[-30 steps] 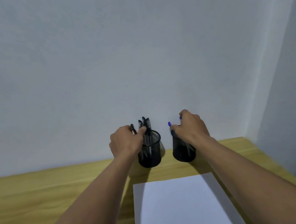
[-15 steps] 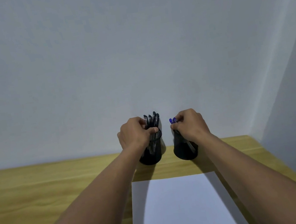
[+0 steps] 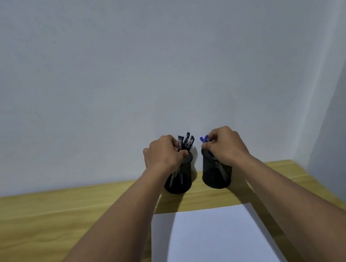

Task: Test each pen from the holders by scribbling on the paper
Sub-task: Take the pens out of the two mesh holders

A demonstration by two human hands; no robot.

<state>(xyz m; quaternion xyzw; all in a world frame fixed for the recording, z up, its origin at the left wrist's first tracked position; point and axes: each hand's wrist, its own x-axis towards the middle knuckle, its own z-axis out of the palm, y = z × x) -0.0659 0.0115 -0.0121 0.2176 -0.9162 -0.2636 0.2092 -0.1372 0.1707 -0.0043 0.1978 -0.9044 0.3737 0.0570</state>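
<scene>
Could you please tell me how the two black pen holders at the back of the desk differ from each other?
The left holder carries dark-capped pens; the right holder shows blue-capped pens. More pen tops stick up from the left holder than from the right holder. The left hand closes around the left holder's pens, the right hand around the right holder's. Both are black mesh cups standing upright behind the paper.

Two black mesh holders: one [image 3: 179, 181] at eleven o'clock from the paper, one [image 3: 216, 175] at one o'clock; one sheet of paper [image 3: 215, 244]; two hands [image 3: 164, 154] [image 3: 226, 145]; pens too bunched to count.
</scene>
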